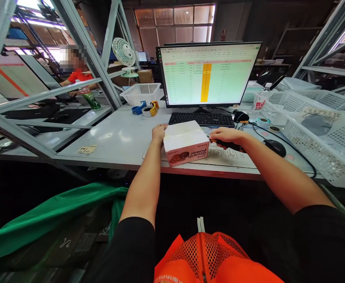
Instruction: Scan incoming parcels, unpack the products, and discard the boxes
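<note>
A small cardboard box [186, 135] with a white taped top and a pink printed front sits near the desk's front edge, slightly turned. My left hand [159, 133] grips its left rear corner, fingers curled against the side. At the box's right side is my right hand [227, 136], closed around what looks like a utility knife [229, 145] with a black handle. The front end of that knife is at the box's right edge, and its blade is too small to make out.
Behind the box are a keyboard [202, 119] and a monitor [208, 74]. Tape dispensers [145, 109] and a white basket [141, 93] stand back left. To the right lie a mouse [274, 147], a cable and white baskets [322, 145]. Another person [79, 74] sits beyond the left frame.
</note>
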Available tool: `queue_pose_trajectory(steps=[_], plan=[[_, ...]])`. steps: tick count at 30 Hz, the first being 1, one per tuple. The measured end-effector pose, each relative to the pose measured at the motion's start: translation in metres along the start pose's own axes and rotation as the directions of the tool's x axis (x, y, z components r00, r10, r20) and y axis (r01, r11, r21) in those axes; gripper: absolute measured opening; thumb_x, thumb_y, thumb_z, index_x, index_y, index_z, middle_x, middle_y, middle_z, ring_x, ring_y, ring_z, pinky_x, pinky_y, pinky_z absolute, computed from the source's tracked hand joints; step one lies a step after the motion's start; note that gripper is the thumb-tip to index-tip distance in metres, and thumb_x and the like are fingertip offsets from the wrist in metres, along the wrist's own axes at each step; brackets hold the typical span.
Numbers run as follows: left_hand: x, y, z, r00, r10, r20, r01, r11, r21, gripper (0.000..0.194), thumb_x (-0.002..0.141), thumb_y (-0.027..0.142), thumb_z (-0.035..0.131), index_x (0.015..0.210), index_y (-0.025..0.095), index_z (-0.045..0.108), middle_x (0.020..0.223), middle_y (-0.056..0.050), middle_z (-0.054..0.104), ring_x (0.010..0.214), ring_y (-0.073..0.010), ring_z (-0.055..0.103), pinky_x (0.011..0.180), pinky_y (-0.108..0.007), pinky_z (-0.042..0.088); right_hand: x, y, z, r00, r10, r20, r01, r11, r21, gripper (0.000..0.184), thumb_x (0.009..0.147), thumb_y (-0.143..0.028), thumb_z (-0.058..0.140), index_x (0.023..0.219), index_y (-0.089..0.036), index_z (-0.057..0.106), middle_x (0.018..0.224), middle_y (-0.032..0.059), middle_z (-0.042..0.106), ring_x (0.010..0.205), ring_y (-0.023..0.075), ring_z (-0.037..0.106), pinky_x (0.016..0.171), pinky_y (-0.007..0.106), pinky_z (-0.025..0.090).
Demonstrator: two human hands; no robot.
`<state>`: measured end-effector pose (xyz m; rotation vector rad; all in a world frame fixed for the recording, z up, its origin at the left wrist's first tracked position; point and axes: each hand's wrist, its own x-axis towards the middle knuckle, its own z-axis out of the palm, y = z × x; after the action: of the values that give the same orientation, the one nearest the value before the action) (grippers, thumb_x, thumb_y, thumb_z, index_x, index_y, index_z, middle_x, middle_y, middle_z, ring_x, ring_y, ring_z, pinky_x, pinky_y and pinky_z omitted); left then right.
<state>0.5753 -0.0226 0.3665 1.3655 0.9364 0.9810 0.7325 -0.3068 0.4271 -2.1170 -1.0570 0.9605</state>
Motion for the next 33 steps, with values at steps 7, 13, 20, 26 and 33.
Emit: queue_pose_trajectory(steps=[7, 13, 20, 26, 33], plan=[[-0.109, -0.031, -0.022, 0.86, 0.221, -0.459, -0.189, 0.975, 0.116, 0.049, 0.104, 0.026, 0.04, 0.152, 0.022, 0.049, 0.156, -0.018, 0.057, 0.146, -0.027, 0.054, 0.119, -0.04, 0.045, -0.009, 0.048, -0.008, 0.953, 0.116, -0.281, -0.085, 0.989, 0.122, 0.024, 0.106, -0.037, 0.062, 0.088, -0.02, 0.063, 0.057, 0.0006, 0.058, 0.047, 0.0134, 0.053, 0.046, 0.024, 0.048], [-0.248, -0.061, -0.013, 0.606, 0.601, 0.521, -0.761, 0.629, 0.158, 0.043, 0.104, 0.036, 0.061, 0.146, 0.026, 0.062, 0.16, -0.018, 0.058, 0.154, -0.0335, 0.051, 0.12, -0.053, 0.051, 0.009, 0.055, -0.002, 0.946, 0.096, -0.311, -0.042, 0.984, 0.176, 0.023, 0.106, -0.035, 0.059, 0.089, -0.019, 0.061, 0.057, 0.0, 0.057, 0.047, 0.0133, 0.054, 0.046, 0.024, 0.048], [-0.146, 0.024, -0.034, 0.589, 0.654, 0.474, -0.808, 0.464, 0.363, 0.038, 0.098, 0.045, 0.072, 0.128, 0.022, 0.073, 0.141, -0.015, 0.072, 0.132, -0.0355, 0.065, 0.116, -0.054, 0.049, 0.034, 0.03, -0.002, 0.944, 0.07, -0.322, 0.002, 0.976, 0.217, 0.023, 0.106, -0.03, 0.06, 0.086, -0.019, 0.06, 0.059, -0.0002, 0.057, 0.049, 0.0126, 0.055, 0.05, 0.023, 0.05], [-0.142, -0.012, 0.003, 0.502, 0.627, 0.595, -0.851, 0.238, 0.468, 0.03, 0.097, 0.036, 0.076, 0.126, 0.027, 0.077, 0.142, -0.012, 0.074, 0.134, -0.0385, 0.064, 0.113, -0.057, 0.047, 0.067, 0.014, -0.018, 0.952, 0.075, -0.298, 0.002, 0.969, 0.249, 0.023, 0.105, -0.029, 0.059, 0.084, -0.02, 0.061, 0.056, -0.0002, 0.057, 0.046, 0.0133, 0.053, 0.048, 0.024, 0.047], [-0.095, -0.01, -0.029, 0.426, 0.615, 0.663, -0.904, 0.259, 0.34, 0.023, 0.098, 0.028, 0.073, 0.12, 0.029, 0.079, 0.137, -0.006, 0.077, 0.128, -0.031, 0.069, 0.11, -0.051, 0.05, 0.072, 0.008, -0.016, 0.977, 0.046, -0.207, 0.002, 0.975, 0.224, 0.025, 0.104, -0.031, 0.06, 0.081, -0.021, 0.06, 0.057, -0.0005, 0.055, 0.047, 0.013, 0.052, 0.045, 0.023, 0.044]])
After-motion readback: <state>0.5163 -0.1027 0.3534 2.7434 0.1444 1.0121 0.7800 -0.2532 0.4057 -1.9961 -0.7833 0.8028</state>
